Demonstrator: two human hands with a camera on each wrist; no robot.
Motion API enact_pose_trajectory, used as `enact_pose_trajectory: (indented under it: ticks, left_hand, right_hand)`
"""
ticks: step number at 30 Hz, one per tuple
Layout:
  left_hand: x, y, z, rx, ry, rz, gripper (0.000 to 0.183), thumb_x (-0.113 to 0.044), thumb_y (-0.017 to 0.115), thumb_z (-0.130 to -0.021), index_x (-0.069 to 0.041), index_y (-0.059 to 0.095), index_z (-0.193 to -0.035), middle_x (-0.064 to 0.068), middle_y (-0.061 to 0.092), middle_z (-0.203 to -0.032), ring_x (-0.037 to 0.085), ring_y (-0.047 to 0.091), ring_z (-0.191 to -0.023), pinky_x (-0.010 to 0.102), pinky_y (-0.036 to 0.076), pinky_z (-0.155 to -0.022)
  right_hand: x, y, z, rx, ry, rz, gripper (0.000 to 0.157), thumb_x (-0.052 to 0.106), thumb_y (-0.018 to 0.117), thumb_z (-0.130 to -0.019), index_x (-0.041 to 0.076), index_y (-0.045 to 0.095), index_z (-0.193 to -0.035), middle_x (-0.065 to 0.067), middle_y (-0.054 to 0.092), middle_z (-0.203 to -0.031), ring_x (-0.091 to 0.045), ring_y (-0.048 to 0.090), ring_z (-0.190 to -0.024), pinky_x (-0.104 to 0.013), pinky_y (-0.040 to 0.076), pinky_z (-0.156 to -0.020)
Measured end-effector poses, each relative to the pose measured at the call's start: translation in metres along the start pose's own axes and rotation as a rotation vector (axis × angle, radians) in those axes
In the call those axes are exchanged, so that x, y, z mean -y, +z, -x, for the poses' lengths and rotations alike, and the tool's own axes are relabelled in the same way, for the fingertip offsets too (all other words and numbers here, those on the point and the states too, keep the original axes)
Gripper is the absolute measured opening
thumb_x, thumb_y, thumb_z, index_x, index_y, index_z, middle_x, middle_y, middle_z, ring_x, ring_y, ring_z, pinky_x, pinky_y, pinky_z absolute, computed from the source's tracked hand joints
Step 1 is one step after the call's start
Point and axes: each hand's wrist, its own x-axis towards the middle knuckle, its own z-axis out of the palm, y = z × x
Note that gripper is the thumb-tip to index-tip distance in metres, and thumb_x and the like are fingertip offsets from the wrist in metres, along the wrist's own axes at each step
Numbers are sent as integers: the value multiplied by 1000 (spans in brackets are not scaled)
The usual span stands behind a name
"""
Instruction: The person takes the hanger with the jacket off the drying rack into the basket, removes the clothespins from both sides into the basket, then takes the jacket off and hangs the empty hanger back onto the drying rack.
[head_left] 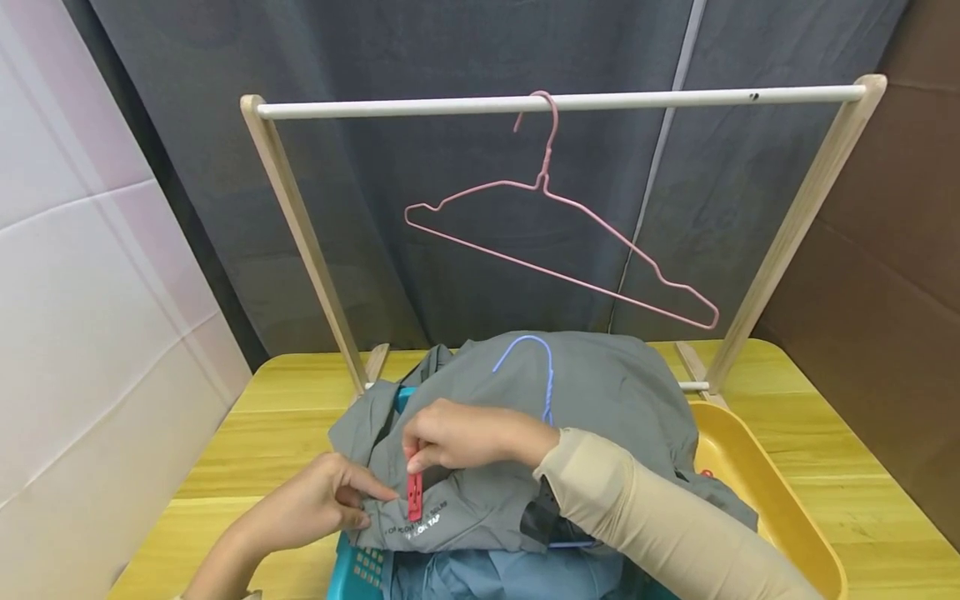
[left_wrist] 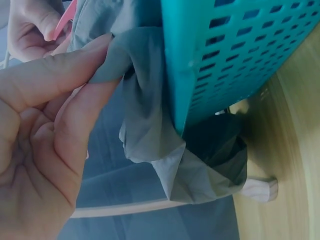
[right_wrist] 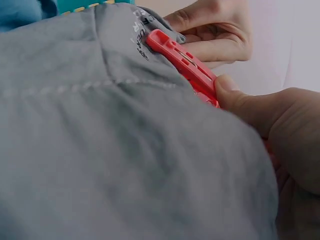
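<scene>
A grey garment [head_left: 600,383] with printed lettering is spread over a teal basket [head_left: 356,575]. My left hand [head_left: 318,504] pinches the garment's edge between thumb and fingers, as the left wrist view shows close up. Just right of it, my right hand [head_left: 457,437] grips a red clothespin [head_left: 415,497] by its upper end. The clothespin's lower end lies over the cloth beside the lettering; in the right wrist view the red clothespin [right_wrist: 182,57] overlaps the garment near its edge. A blue hanger [head_left: 549,383] has its hook standing out above the garment.
A pink hanger [head_left: 540,267] hangs from the white rod [head_left: 420,107] of a wooden-sided rack. At the right, a yellow tray [head_left: 780,500] holds a small red item, partly covered by the garment. Blue cloth [head_left: 510,575] lies in the basket. All stand on a wooden table [head_left: 210,467].
</scene>
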Motion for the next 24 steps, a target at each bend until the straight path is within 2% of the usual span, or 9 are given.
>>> enact_pose_trajectory:
  ticks: [2,4,7,11,15,19,24]
  left_hand:
    - [0,-1,0,2,9,12,34,20,56,-72,5,69,-100,8,69,-88,5,31,-42,18,35,-42]
    - [0,-2,1,2,21,15,34,20,55,-72,5,69,-100,3,65,-72,5,23,-40,17,31,-40]
    - [-1,-2,1,4,32,19,35,20,55,-72,5,69,-100,-6,51,-56,5,22,-39,17,29,-39]
    - [-3,-1,2,10,49,4,39,22,52,-69,4,69,-99,-12,33,-52,4,19,-39,16,25,-38]
    - [-4,2,-1,6,54,-32,44,23,47,-66,2,71,-97,-15,28,-50,3,16,-40,15,22,-38]
    - [-6,6,-3,3,35,-55,48,23,44,-64,-1,72,-95,-13,32,-46,3,14,-41,15,21,-39]
    - [-6,7,-4,21,31,-27,49,24,44,-64,0,72,-96,-14,27,-48,2,16,-40,14,21,-39]
  right_hand:
    - [-1,-1,2,-3,7,-17,9,15,61,-88,8,64,-83,9,52,-67,-2,45,-61,-12,38,-59]
    - [-2,-3,4,-6,13,-36,9,15,61,-88,8,63,-83,9,53,-67,-2,45,-61,-12,39,-60]
    - [-4,-5,7,-4,28,-69,9,15,62,-88,8,63,-82,9,53,-66,-2,44,-58,-14,38,-57]
    - [-5,-6,11,18,46,-63,10,15,63,-87,8,63,-81,9,51,-61,-1,42,-53,-14,37,-54]
    - [1,-6,13,43,41,50,11,16,62,-88,9,63,-80,10,50,-61,-2,43,-54,-13,37,-55]
    - [12,-5,12,74,48,184,11,17,61,-89,10,63,-81,10,52,-67,-3,47,-60,-12,38,-58]
    - [16,-7,15,93,43,224,10,16,61,-89,10,65,-82,10,53,-70,-2,48,-63,-12,39,-59]
